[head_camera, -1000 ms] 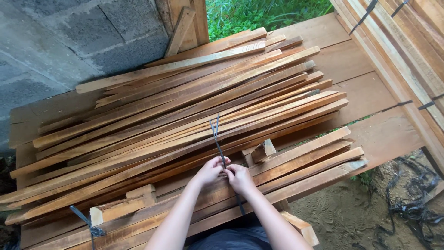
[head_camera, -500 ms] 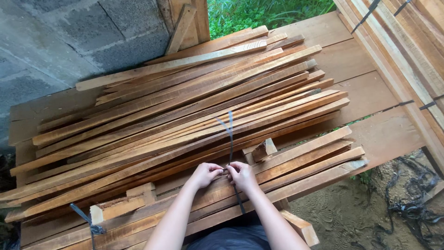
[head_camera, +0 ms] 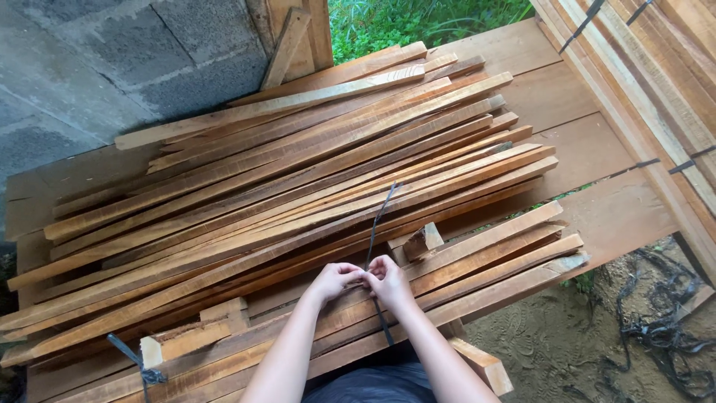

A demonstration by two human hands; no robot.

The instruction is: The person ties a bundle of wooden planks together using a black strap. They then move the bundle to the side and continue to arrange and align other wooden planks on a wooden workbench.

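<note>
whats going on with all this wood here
A person leans over a pile of long wooden slats stacked on a plank platform. The left hand and right hand meet over a small bundle of slats at the near edge, both pinching a dark strap whose loose ends stick up.

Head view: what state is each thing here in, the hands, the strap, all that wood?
Left hand: shut on the strap, at its knot.
Right hand: shut on the strap, touching the left hand.
Strap: dark, wrapped round the near slats, loose ends sticking up.
Near slats: lying flat, bundled.
Slat pile: loose, stacked slantwise on boards.
Second strap: tied, at the bundle's left end.
Wood block: lying loose on the slats.
</note>
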